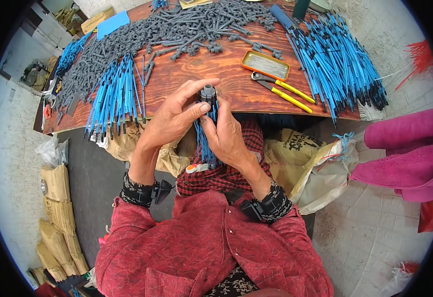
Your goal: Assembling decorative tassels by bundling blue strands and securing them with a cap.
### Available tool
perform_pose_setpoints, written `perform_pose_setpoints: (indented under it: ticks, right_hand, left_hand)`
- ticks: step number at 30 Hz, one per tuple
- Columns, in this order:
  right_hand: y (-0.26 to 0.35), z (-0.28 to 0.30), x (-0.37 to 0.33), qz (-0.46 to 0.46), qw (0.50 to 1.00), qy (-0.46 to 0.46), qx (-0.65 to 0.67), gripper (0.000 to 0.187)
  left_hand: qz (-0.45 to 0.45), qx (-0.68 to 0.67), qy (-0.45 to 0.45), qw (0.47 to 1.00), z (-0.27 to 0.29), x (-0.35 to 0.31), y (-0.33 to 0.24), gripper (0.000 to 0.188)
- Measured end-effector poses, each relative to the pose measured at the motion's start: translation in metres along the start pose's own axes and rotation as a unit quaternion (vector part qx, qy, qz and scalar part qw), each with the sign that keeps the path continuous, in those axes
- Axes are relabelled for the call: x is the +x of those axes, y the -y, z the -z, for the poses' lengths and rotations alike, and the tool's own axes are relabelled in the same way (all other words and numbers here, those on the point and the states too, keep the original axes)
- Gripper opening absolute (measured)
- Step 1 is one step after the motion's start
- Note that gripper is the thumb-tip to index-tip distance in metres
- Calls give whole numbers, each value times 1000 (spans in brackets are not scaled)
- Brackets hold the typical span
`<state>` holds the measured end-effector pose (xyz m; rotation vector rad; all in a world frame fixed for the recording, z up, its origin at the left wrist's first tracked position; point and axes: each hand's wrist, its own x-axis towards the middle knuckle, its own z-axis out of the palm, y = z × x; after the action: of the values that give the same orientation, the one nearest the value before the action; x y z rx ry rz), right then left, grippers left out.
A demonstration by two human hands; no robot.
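Just past the near table edge, both hands are around a folded bundle of thin blue rods [207,148]. A grey plastic hub [208,90] with a round hollow end tops the bundle, and the rods hang down towards my lap. My left hand [179,113] has its thumb across the hub's front and its fingers behind it. Just below the hub, my right hand [225,132] is closed round the upper rods. An orange and white item [196,168] lies by the lower ends of the rods; its kind is unclear.
The wooden table [196,74] carries a heap of grey plastic fittings [177,29], blue rods on the left [115,94] and right [342,59], a tin of thin metal pins [266,65] and yellow-handled cutting pliers [288,96]. Sacks [320,178] stand below; pink cloths [399,148] hang right.
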<state>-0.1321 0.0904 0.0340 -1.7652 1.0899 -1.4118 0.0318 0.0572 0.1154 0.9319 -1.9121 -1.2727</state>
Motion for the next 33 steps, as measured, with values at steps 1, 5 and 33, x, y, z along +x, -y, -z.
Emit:
perform_pose_setpoints:
  ticks: [1, 5, 33]
  right_hand:
    - [1, 0, 0, 4, 1000, -1, 7, 53]
    - [3, 1, -1, -17, 1000, 19, 5, 53]
    - [18, 0, 0, 61, 979, -125, -149, 27]
  left_hand:
    - [-1, -1, 1, 1000, -1, 0, 0, 56]
    - [-62, 31, -36, 997, -4, 0, 2, 40]
    - [-25, -103, -23, 994, 11, -17, 23, 47]
